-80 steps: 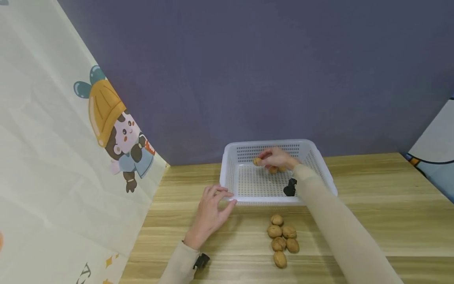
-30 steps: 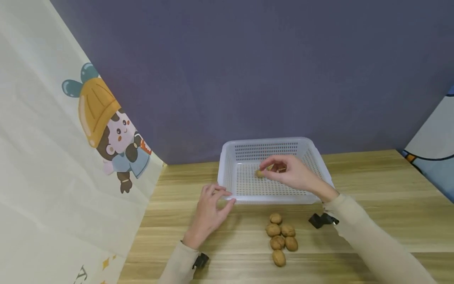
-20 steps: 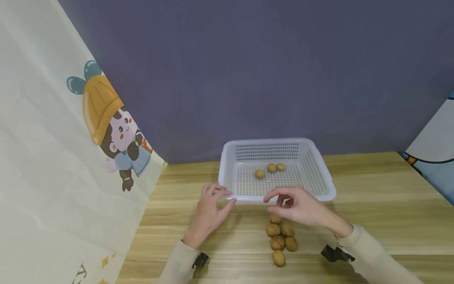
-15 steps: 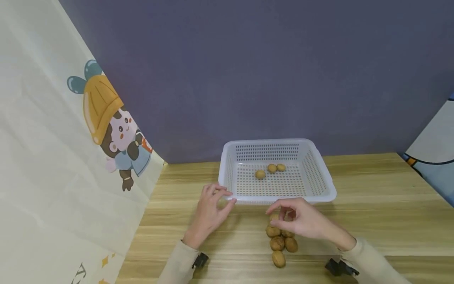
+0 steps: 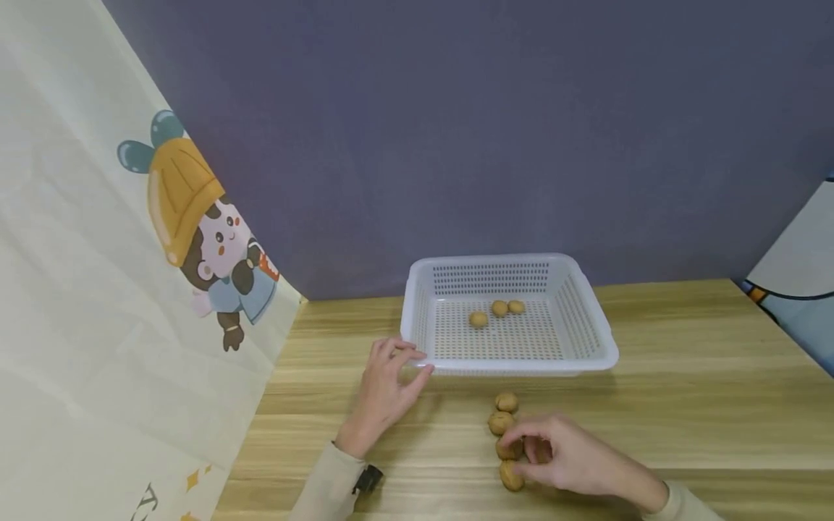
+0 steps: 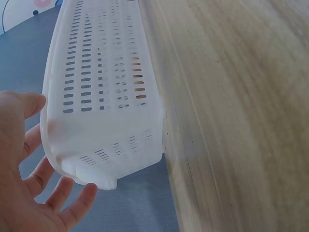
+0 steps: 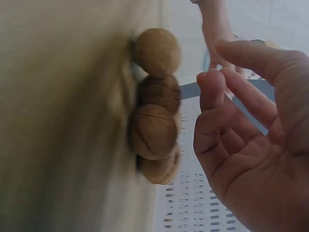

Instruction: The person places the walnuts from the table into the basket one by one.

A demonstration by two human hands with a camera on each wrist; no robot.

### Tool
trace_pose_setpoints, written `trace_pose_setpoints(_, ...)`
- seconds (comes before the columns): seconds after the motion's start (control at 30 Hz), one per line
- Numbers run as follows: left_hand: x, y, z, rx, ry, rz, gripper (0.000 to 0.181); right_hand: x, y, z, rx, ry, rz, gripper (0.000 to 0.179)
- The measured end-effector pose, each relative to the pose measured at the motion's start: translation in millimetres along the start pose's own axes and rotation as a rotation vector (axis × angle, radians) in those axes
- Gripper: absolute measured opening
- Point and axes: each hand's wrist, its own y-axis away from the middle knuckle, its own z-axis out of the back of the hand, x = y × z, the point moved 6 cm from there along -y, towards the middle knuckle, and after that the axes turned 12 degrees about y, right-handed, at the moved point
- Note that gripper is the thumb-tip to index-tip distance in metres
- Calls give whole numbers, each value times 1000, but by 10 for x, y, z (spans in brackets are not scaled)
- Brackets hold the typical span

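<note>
A white slotted plastic basket (image 5: 508, 365) stands on the table with three walnuts (image 5: 478, 320) inside. My left hand (image 5: 381, 394) rests its fingertips and thumb on the basket's near left corner; in the left wrist view the fingers (image 6: 79, 205) lie loosely apart at the rim. Several walnuts (image 5: 506, 402) lie grouped on the wood in front of the basket. Over the right side of this group hovers my right hand (image 5: 570, 456), hiding part of it. In the right wrist view its bent fingers (image 7: 212, 92) hold nothing and are apart from the walnuts (image 7: 154, 133).
The wood-grain table (image 5: 684, 391) reaches to a dark grey-blue backdrop (image 5: 482, 130) right behind the basket. On the left hangs a pale cloth (image 5: 72, 289) with a cartoon figure. Another printed panel (image 5: 801, 253) stands at the right edge.
My right hand let go of a walnut inside the basket, then drew back toward me, over the rim to the walnuts on the table. The left hand stayed at the basket's corner.
</note>
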Motion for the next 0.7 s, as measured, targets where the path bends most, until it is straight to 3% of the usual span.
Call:
trace_pose_setpoints(0.33, -10, 2, 3, -3, 0, 3, 21, -69, 88, -164, 68, -24, 36, 25)
trace_pose_setpoints(0.7, -6, 0, 10, -2, 0, -7, 21, 35, 135, -251, 93, 170, 101, 30)
